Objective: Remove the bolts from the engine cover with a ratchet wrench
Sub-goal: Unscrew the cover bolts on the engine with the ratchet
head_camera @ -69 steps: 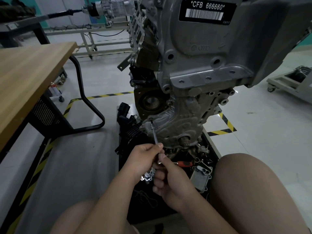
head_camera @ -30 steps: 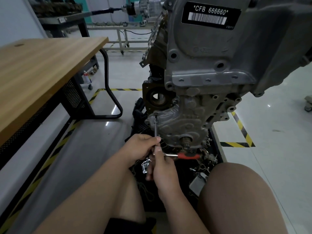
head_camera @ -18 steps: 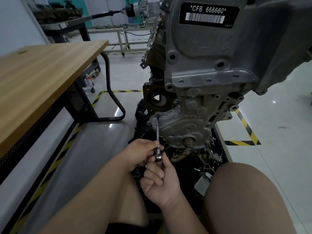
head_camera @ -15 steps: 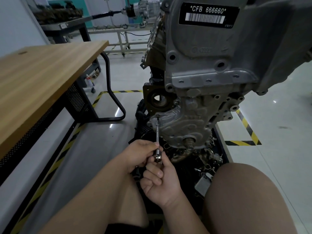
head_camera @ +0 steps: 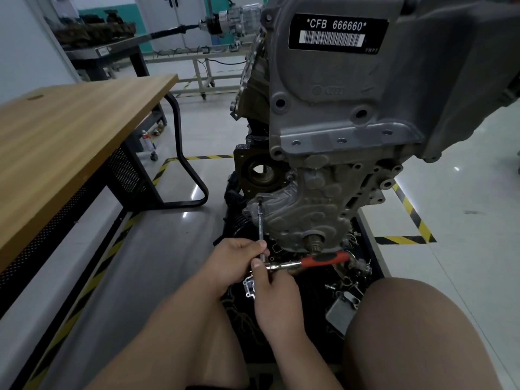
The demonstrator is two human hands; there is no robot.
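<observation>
While my left hand (head_camera: pixel 237 256) pinches the lower end of the extension bar (head_camera: pixel 260 225), my right hand (head_camera: pixel 277 294) grips the ratchet wrench (head_camera: pixel 308 262) at its head, red handle pointing right. The bar's tip meets the upper-left edge of the engine cover (head_camera: pixel 298 218), and the bolt beneath is hidden.

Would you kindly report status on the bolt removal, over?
Left hand pinches slim steel extension bar. Right hand grips red-handled ratchet wrench at head. Bar tip against grey cast engine cover. Crank stub near handle.

an engine workshop: an upright engine block (head_camera: pixel 351 108), hazard-taped floor (head_camera: pixel 405 239), a wooden workbench (head_camera: pixel 70 136), loose parts.
</observation>
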